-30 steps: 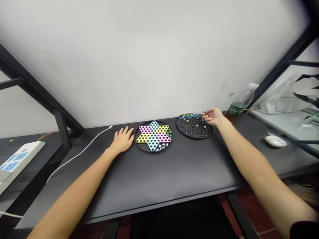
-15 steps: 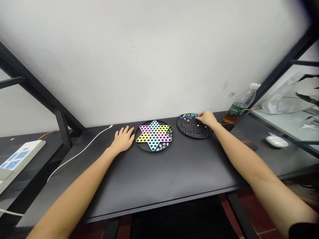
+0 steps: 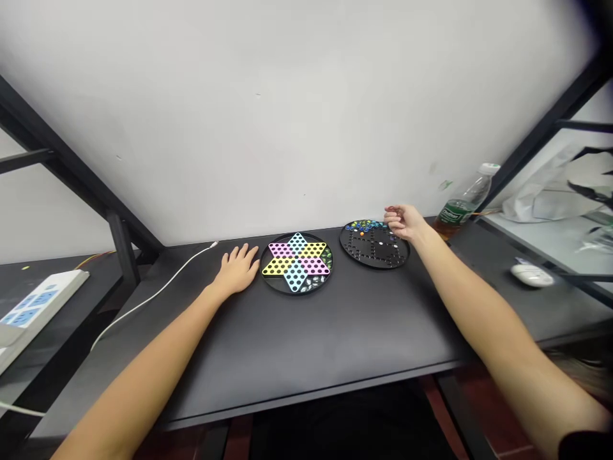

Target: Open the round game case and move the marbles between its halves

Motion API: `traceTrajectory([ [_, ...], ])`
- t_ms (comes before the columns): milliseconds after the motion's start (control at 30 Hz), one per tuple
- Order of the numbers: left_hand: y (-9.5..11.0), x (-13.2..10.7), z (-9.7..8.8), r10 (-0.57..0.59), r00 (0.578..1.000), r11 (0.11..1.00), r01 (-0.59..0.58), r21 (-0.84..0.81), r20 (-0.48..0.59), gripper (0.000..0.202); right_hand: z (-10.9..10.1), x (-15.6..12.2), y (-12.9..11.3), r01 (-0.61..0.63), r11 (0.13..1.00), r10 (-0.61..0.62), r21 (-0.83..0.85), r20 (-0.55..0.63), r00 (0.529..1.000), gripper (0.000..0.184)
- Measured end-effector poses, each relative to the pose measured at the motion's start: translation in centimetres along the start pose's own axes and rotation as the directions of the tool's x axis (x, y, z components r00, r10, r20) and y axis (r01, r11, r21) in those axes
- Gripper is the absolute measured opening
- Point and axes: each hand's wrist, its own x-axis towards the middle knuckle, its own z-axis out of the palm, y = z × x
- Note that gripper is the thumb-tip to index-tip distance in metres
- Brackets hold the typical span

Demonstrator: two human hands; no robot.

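On the dark tabletop, my left hand (image 3: 237, 270) lies flat with its fingers apart, holding nothing and resting just left of a round Chinese checkers board (image 3: 297, 263) with a pastel six-pointed star. Small marbles (image 3: 326, 258) fill a side recess of that board. To its right is a round black perforated board (image 3: 373, 253), with a cluster of coloured marbles (image 3: 364, 225) along its far edge. My right hand (image 3: 405, 223) hovers over that board's far right side, fingers pinched together. A reddish speck shows at the fingertips, too small to identify.
A green-labelled plastic bottle (image 3: 460, 207) stands beyond my right hand, against the wall. A white computer mouse (image 3: 531, 275) lies further right, near a plastic bag (image 3: 546, 191). A white cable (image 3: 153, 300) crosses the table's left side toward a power strip (image 3: 33, 313).
My right hand has lifted off the black board and moved toward its far edge, with its fingers drawn into a pinch. My left hand has stayed in place.
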Motion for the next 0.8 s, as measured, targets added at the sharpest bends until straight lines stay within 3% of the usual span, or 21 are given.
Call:
traceTrajectory([
  [100,-0.1,0.0,0.0,0.0,1.0,1.0,0.0,0.001,0.003,0.06,0.8,-1.1,-0.9,0.015,0.986,-0.028,0.164,0.079,0.997,0.016],
  [167,0.0,0.0,0.0,0.0,1.0,1.0,0.0,0.0,0.006,0.06,1.7,-1.2,-0.7,0.002,0.987,-0.011,0.158,0.06,0.998,0.018],
  [267,0.0,0.0,0.0,-0.005,1.0,1.0,0.005,0.001,0.008,0.06,4.2,-0.6,0.8,0.029,0.999,-0.03,-0.03,-0.044,0.999,0.022],
  [333,0.1,-0.1,-0.1,-0.01,1.0,1.0,0.01,-0.001,0.009,0.06,6.6,0.1,2.4,0.114,0.956,-0.139,-0.272,-0.075,0.987,0.024],
  [367,0.2,-0.1,-0.1,-0.012,1.0,1.0,0.012,-0.004,0.011,0.06,7.9,0.4,3.3,0.165,0.888,-0.21,-0.43,-0.059,0.976,0.026],
  [400,0.2,-0.2,-0.2,-0.012,1.0,1.0,0.012,-0.008,0.014,0.06,9.4,0.7,4.2,0.215,0.766,-0.277,-0.606,-0.008,0.961,0.027],
  [467,0.2,-0.3,-0.2,-0.011,1.0,1.0,0.012,-0.016,0.015,0.06,12.2,1.4,6.1,0.322,0.358,-0.38,-0.876,0.178,0.908,0.03],
  [533,0.2,-0.3,-0.2,-0.007,1.0,1.0,0.008,-0.02,0.011,0.06,14.8,2.1,8.0,0.374,-0.036,-0.35,-0.927,0.362,0.864,0.031],
  [567,0.2,-0.3,-0.1,-0.006,1.0,1.0,0.006,-0.021,0.009,0.06,15.9,2.4,8.8,0.372,-0.159,-0.297,-0.915,0.403,0.866,0.03],
  [600,0.1,-0.2,-0.1,-0.005,1.0,1.0,0.005,-0.021,0.008,0.06,16.7,2.7,9.6,0.358,-0.238,-0.25,-0.903,0.413,0.876,0.029],
  [667,0.1,-0.2,0.0,-0.004,1.0,1.0,0.005,-0.019,0.009,0.059,17.8,3.3,10.9,0.315,-0.316,-0.196,-0.895,0.386,0.901,0.028],
  [800,0.1,-0.2,0.1,-0.006,1.0,1.0,0.006,-0.02,0.009,0.059,18.0,3.7,11.7,0.289,-0.36,-0.19,-0.887,0.373,0.908,0.034],
])
